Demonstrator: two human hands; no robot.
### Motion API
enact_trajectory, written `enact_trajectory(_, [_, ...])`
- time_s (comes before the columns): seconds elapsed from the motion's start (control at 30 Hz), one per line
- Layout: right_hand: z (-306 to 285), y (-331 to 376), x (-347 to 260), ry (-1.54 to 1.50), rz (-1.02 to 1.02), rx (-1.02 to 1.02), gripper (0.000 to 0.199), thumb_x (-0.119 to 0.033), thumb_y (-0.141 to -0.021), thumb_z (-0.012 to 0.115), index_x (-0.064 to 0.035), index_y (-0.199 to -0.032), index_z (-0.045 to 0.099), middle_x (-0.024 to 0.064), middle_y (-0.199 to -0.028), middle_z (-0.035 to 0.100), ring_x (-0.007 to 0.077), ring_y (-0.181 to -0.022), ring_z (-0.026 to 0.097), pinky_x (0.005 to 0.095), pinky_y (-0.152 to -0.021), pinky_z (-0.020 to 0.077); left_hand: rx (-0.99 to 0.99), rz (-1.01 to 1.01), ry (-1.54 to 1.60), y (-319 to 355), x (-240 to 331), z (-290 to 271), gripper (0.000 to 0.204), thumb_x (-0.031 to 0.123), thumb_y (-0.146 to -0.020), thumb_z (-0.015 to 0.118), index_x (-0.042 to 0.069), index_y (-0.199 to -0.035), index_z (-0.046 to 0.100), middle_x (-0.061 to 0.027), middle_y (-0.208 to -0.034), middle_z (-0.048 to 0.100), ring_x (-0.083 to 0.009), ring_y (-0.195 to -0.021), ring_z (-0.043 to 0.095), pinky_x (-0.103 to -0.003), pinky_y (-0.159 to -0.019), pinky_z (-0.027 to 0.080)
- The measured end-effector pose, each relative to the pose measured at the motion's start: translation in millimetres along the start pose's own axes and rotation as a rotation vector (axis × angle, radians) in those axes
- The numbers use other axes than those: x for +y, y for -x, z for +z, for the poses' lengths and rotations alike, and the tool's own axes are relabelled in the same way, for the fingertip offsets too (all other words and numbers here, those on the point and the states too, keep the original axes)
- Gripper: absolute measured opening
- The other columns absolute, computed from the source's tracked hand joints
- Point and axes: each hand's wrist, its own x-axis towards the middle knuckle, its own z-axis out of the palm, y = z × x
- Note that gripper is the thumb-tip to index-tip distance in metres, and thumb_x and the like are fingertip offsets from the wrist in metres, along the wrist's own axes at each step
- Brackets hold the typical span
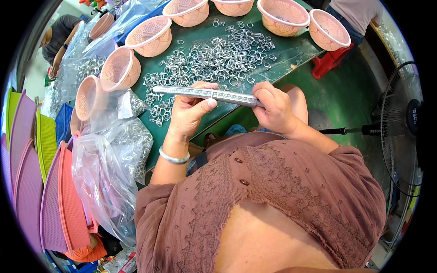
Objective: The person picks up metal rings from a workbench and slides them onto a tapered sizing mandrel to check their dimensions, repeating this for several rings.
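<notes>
A long, tapered grey ring mandrel [180, 91] with a marked scale lies almost level in front of me. My right hand [275, 107] is closed around its thick handle end. A silver ring [211, 93] sits around the mandrel near its middle. My left hand [189, 109] pinches at that ring, thumb below and fingertips above, the mandrel passing between them. Just beyond my hands, a loose heap of silver rings [216, 57] spreads over the green tabletop [291, 54].
Pink openwork baskets [148, 36] line the table's far and left sides. Clear plastic bags of rings [123, 145] lie at the left, beside stacked purple, green and coral baskets [50, 200]. A black fan [400, 123] and red stool [332, 61] stand right. Other people [357, 16] are at the far side.
</notes>
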Motion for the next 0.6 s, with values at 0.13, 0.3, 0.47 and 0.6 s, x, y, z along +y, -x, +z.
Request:
enact_trajectory(0.13, [-0.1, 1.2, -0.1, 0.007, -0.005, -0.013, 0.02, 0.0, -0.058, 0.059, -0.0037, -0.075, 0.047, 0.0073, -0.082, 0.054, 0.0269, -0.058, 0.053, 0.0346, -0.051, 0.0434, 0.008, -0.032, -0.01, 2.0, 0.6, -2.8, 0.028, 0.0, -0.074, 0.067, 0.0, -0.101, 0.061, -0.0039, -0.099, 0.057, -0.0112, -0.089, 0.054, -0.025, -0.081, 0.042])
enact_trajectory(0.3, [-1.1, 2.1, -0.3, 0.004, -0.007, -0.032, 0.02, 0.0, -0.059, 0.059, -0.0038, -0.075, 0.047, 0.0074, -0.081, 0.053, 0.0269, -0.058, 0.053, 0.0345, -0.051, 0.0434, 0.012, 0.005, -0.003, 3.2, -2.9, -3.4, 0.028, -0.002, -0.074, 0.065, -0.001, -0.102, 0.06, -0.0052, -0.101, 0.057, -0.0109, -0.088, 0.053, -0.024, -0.08, 0.042])
enact_trajectory(0.47, [-3.6, 1.5, -3.2, -0.052, 0.002, -0.087, 0.02, -0.002, -0.062, 0.061, -0.0041, -0.076, 0.048, 0.0076, -0.081, 0.052, 0.0267, -0.058, 0.053, 0.0346, -0.051, 0.0434, 0.097, 0.094, 0.115, 6.5, -13.7, -0.8, 0.027, 0.0, -0.076, 0.063, -0.002, -0.103, 0.059, -0.0065, -0.101, 0.056, -0.0133, -0.088, 0.054, -0.026, -0.08, 0.042])
enact_trajectory(0.6, [-9.0, 0.1, -2.6, -0.061, 0.007, -0.143, 0.021, -0.003, -0.063, 0.063, -0.0041, -0.077, 0.048, 0.0073, -0.082, 0.052, 0.0265, -0.058, 0.053, 0.0347, -0.05, 0.0434, 0.192, 0.107, 0.135, 7.8, -17.1, 3.9, 0.024, -0.004, -0.074, 0.063, 0.002, -0.097, 0.06, -0.0071, -0.102, 0.058, -0.0118, -0.087, 0.054, -0.025, -0.081, 0.041])
